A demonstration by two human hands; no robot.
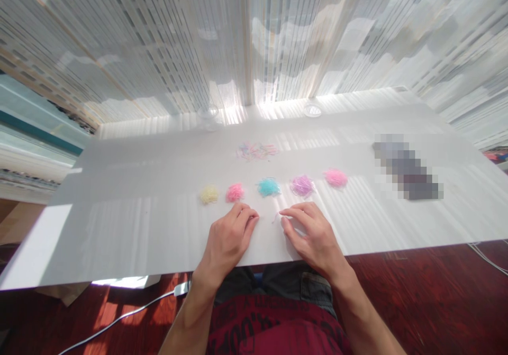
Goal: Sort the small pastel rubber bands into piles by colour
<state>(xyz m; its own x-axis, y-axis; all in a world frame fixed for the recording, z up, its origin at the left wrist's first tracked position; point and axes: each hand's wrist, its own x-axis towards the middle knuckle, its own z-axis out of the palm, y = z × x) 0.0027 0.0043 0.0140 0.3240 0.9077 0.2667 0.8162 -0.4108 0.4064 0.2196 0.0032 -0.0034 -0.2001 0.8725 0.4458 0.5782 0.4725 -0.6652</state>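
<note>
My left hand [232,233] rests at the table's front, thumb and fingertips pressed together; anything between them is too small to make out. Across a narrow gap, my right hand [311,233] has its thumb and index finger apart, with a faint, tiny pale piece beside the fingertips. Beyond my hands runs a row of small piles of thin strand-like pieces: a yellow pile [208,193], a coral-pink pile [235,192], a turquoise pile [269,187], a purple pile [302,185] and a light pink pile [335,178]. Farther back lies a looser mixed-colour pile [257,151].
The white table [138,201] carries a clear round dish [313,111] and a clear container [208,112] by the striped curtain [246,37]. A pixelated dark object [408,170] lies at the right. Below, a white cable [123,315] crosses the reddish floor.
</note>
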